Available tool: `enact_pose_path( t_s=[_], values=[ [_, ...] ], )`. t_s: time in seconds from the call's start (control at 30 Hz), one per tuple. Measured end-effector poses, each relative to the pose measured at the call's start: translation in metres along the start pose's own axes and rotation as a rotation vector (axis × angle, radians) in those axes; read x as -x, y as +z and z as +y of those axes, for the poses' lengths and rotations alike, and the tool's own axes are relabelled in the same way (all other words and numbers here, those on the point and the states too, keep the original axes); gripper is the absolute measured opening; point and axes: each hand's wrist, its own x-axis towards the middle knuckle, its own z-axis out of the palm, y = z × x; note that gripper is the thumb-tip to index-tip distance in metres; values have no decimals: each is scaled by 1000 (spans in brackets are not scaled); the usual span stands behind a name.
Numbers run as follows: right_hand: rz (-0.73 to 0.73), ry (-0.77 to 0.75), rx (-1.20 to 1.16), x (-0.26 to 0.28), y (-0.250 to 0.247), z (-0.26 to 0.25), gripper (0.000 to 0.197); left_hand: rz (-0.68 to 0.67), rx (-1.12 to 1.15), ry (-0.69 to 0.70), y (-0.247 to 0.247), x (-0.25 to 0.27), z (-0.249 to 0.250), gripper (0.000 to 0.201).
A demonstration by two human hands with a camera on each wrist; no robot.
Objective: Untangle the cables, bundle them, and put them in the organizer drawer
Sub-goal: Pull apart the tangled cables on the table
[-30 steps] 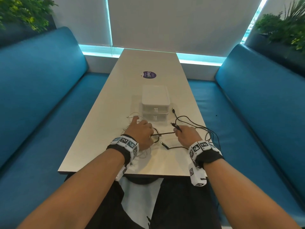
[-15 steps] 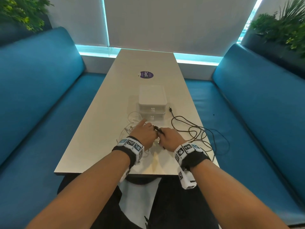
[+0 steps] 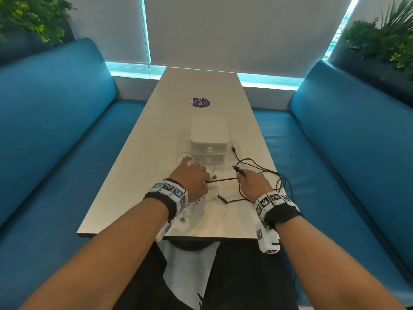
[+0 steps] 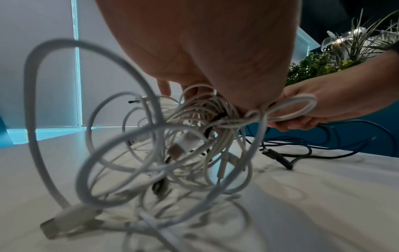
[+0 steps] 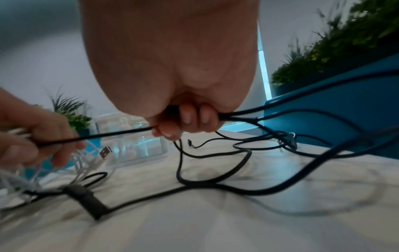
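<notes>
- We are sitting at a long pale desk point(image 3: 138, 180) between two blue benches point(image 3: 55, 135), looking down over both our forearms.
- Our left hand point(image 3: 191, 179) is resting near the desk's near end, its fingers curling around a tangle of white cables point(image 4: 151, 153). One black strand is also passing through that grip.
- The white cables are bunching in loops under and in front of the left hand, lying on the desk, with a USB plug point(image 4: 64, 223) lying at the near edge of the heap.
- Our right hand point(image 3: 253, 183) is sitting a little apart to the right, fingers curling tightly around a black cable point(image 5: 215, 180).
- A short stretch of black cable is running taut between the two hands, just above the desk.
- The rest of the black cable is lying in loose loops on the desk to the right of the right hand, reaching the desk's right edge. One plug point(image 3: 233, 149) is lying beside the organizer.
- The organizer point(image 3: 209, 137), a small white box with two stacked drawers, is standing on the desk just beyond the hands. Both drawers are looking closed.
- A round purple sticker point(image 3: 201, 102) is lying farther along the desk.
</notes>
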Motion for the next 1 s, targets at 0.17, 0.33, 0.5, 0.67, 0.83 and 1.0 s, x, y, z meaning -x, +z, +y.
enact_pose_path(
  t_s=[0.17, 0.33, 0.5, 0.67, 0.83, 1.0],
  values=[
    [99, 85, 130, 0, 2, -3, 34, -4, -120, 4, 1, 0, 5, 35],
    [84, -40, 91, 7, 9, -15, 31, -130, -303, 62, -3, -8, 19, 30],
    [102, -216, 21, 7, 16, -37, 32, -137, -256, 39, 0, -16, 26, 37],
    [160, -213, -122, 10, 13, -48, 32, -84, -196, 31, 2, -12, 21, 36],
    [89, -240, -28, 18, 12, -46, 27, -68, -172, -7, 0, -9, 26, 33],
    [13, -211, 39, 18, 14, -44, 27, -58, -128, -47, -1, -9, 30, 32]
  ],
)
